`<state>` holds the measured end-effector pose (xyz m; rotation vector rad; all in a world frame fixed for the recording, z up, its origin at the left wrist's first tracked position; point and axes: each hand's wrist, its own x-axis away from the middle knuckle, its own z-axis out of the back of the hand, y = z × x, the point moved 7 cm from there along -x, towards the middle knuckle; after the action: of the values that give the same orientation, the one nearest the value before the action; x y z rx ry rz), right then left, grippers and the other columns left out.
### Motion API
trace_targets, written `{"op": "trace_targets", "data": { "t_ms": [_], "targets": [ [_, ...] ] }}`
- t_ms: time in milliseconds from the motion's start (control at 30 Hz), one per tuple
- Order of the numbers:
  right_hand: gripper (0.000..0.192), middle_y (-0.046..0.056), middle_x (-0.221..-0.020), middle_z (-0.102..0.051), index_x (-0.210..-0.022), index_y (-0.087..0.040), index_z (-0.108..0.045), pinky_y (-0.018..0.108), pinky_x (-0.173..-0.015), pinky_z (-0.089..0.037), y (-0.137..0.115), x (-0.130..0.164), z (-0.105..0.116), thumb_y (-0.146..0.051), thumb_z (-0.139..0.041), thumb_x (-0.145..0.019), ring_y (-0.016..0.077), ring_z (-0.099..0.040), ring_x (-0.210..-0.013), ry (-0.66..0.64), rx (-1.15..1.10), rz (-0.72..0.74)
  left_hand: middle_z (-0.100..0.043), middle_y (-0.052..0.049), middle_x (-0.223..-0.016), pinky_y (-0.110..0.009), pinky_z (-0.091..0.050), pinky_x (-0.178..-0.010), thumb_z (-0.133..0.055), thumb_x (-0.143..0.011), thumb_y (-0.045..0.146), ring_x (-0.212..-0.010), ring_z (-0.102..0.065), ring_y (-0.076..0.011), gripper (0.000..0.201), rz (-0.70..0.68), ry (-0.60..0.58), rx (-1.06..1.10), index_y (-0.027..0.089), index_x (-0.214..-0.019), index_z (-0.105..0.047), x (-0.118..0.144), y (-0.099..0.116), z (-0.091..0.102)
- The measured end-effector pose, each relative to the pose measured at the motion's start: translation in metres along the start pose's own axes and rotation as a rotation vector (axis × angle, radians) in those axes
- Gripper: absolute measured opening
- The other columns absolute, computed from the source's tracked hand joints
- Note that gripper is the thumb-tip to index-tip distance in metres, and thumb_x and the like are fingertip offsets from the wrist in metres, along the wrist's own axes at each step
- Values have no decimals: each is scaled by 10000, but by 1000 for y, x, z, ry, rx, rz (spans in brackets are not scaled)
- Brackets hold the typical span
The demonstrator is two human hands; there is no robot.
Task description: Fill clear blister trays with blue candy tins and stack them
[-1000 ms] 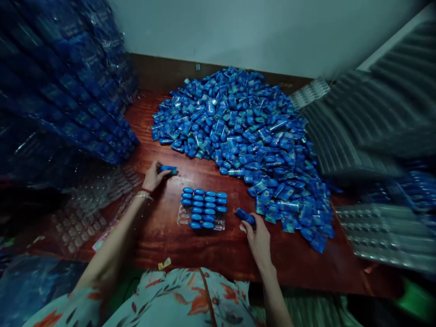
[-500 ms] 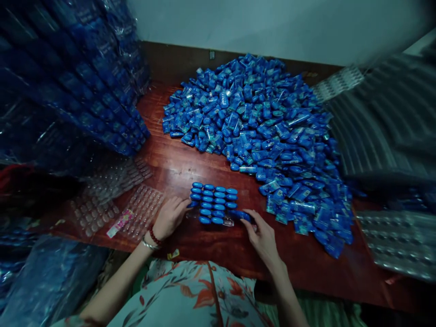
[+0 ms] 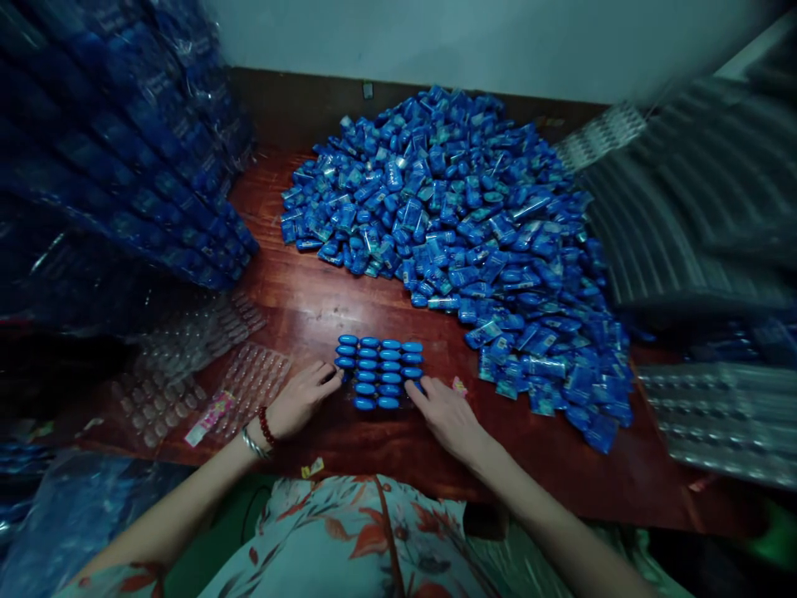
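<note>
Glossy blue oval pieces (image 3: 378, 365) stand in neat columns in front of me, seemingly in a clear blister tray mostly hidden beneath them. At the left edge of this block, my left hand (image 3: 306, 399) has its fingers bent and the tips closed on a blue oval piece, largely covered by them. My right hand (image 3: 447, 418) reaches over the lower right corner, fingertips pinched around another blue oval piece (image 3: 418, 384) at the end of the right column. Beyond the block lies a large pile of small blue packets (image 3: 436, 208) in shiny wrapping.
Clear empty blister trays (image 3: 255, 378) lie to the left, with a pink-printed strip (image 3: 212, 415) on them. Wrapped blue stacks (image 3: 137, 158) rise at the far left. Tray stacks (image 3: 691, 199) stand at the right. A yellow scrap (image 3: 312, 468) lies near the table edge.
My right hand has moved left with a dark blue piece, from beside the block onto its lower right corner. The left hand remains at the left edge. A small pink scrap now shows at the right.
</note>
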<state>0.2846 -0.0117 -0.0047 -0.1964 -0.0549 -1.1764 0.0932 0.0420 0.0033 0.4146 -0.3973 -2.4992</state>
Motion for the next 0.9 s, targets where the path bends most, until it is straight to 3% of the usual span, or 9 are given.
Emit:
{"op": "trace_targets", "data": {
  "t_ms": [133, 233, 500, 700, 767, 900],
  "targets": [
    [397, 118, -957, -583, -1159, -162, -526, 299, -654, -467, -6, -16, 7, -9, -377, -824, 194, -553, -824, -184, 58, 2, -576, -103, -1017, -339, -476, -806, -317, -883, 113, -899, -526, -187, 347, -5, -44, -56, 186, -1137, -542, -4, 4, -8],
    [400, 101, -1018, -578, -1201, -207, -513, 287, -674, -466, -1, -17, 5, -56, -385, -853, 184, -565, -857, -177, 47, -24, -574, -110, -990, -330, -476, -749, -316, -889, 124, -855, -512, -196, 332, 7, -41, -143, 171, -1125, -545, -7, 9, -16],
    [392, 58, -1021, -576, -1275, -263, -509, 240, -748, -474, 18, -5, -17, -162, -397, -913, 124, -594, -847, 262, -191, -223, -518, -133, -1114, -327, -487, -743, -304, -905, 120, -935, -510, -196, 387, 105, 253, -87, 186, -1223, -515, -5, -7, -22],
    [427, 106, -1192, -485, -1332, -283, -445, 342, -889, -438, 8, 3, -27, -222, -403, -911, 196, -492, -1088, 477, -191, -379, -502, -109, -1086, -326, -493, -765, -394, -896, 170, -916, -527, -185, 384, 145, 360, -25, 240, -1254, -514, -3, -16, -20],
    [454, 132, -1233, -452, -1369, -260, -392, 400, -909, -419, 25, 16, -21, -272, -389, -915, 224, -460, -1117, 558, -175, -445, -496, -114, -1087, -346, -489, -783, -449, -884, 199, -909, -524, -195, 414, 209, 409, -20, 248, -1295, -474, -1, -17, -12],
    [518, 187, -1331, -356, -1397, -202, -341, 532, -941, -350, 102, 48, -8, -399, -337, -918, 311, -348, -1223, 751, -71, -768, -483, -112, -1137, -362, -476, -846, -453, -888, 221, -1005, -510, -221, 469, 328, 522, 23, 241, -1352, -393, 3, -18, 2]
  ]
}}
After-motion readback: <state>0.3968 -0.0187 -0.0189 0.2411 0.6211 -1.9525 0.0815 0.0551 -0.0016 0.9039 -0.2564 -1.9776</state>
